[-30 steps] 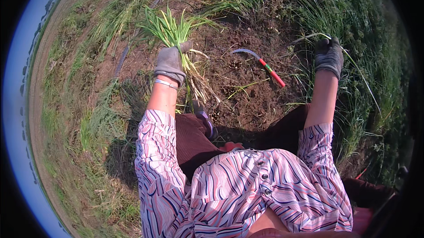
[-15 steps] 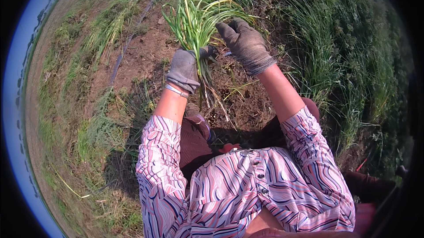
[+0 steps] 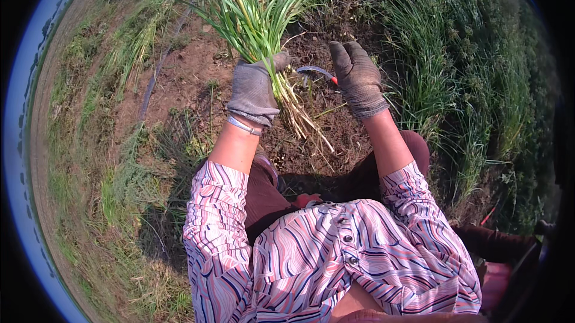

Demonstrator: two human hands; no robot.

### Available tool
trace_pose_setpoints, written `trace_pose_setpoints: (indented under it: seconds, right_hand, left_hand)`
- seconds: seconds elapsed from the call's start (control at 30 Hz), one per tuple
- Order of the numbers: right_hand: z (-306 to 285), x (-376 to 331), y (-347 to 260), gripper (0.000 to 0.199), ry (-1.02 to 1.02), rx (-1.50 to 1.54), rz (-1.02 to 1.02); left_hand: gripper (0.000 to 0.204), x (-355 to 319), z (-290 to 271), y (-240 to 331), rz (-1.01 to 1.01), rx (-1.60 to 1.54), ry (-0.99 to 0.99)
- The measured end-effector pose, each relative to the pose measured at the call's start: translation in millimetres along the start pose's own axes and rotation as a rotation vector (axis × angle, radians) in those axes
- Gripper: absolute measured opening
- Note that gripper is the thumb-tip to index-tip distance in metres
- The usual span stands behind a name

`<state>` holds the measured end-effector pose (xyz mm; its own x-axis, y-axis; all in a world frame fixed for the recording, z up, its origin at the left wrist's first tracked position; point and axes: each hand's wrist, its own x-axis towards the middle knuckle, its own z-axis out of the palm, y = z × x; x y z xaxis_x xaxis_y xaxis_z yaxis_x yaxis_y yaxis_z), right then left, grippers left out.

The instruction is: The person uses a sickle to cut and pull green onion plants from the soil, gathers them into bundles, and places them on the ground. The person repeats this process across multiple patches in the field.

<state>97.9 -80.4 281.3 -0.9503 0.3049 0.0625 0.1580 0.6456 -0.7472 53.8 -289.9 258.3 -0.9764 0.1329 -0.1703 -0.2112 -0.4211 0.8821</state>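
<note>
Left hand (image 3: 254, 88), grey work glove, closed tight around a bunch of green stalks (image 3: 254, 20). Grip sits near the lower end of the bunch: green blades fan up and out toward the top of the view, pale straw-coloured root ends (image 3: 302, 120) stick out below the fist, angled down to the right over the dirt.

Right hand (image 3: 357, 77), same grey glove, fingers loosely curled and half open, palm facing the bunch. Holding nothing that shows. It is just right of the bunch, not touching it.

Sickle (image 3: 317, 71) lies on the ground between the 2 hands: curved dark blade, red handle. The handle end goes behind the right glove's fingers; cannot tell if the glove touches it.

Ground: bare brown soil patch (image 3: 191, 77) under and left of the hands, scattered dry stems on it. Tall green grass (image 3: 455, 71) along the right side, patchier grass (image 3: 120, 191) on the left.

Thin silver bracelet (image 3: 242, 125) on the left wrist, just below the glove cuff. Sleeves (image 3: 215, 227) pink and white with dark wavy stripes, pushed up to the elbows.

No packages, labels or signs in view.
</note>
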Motion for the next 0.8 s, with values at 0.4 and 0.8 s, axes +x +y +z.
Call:
trace_pose_setpoints:
  seconds: [0.4, 0.8]
  right_hand:
    - [98, -28, 83, 0.084, -0.511, 0.589, 0.436]
    - [87, -35, 34, 0.073, -0.552, 0.853, 0.025]
  left_hand:
    - [0.024, -12, 15, -21, -0.214, 0.043, -0.064]
    - [0.028, 4, -14, -82, -0.172, -0.196, -0.088]
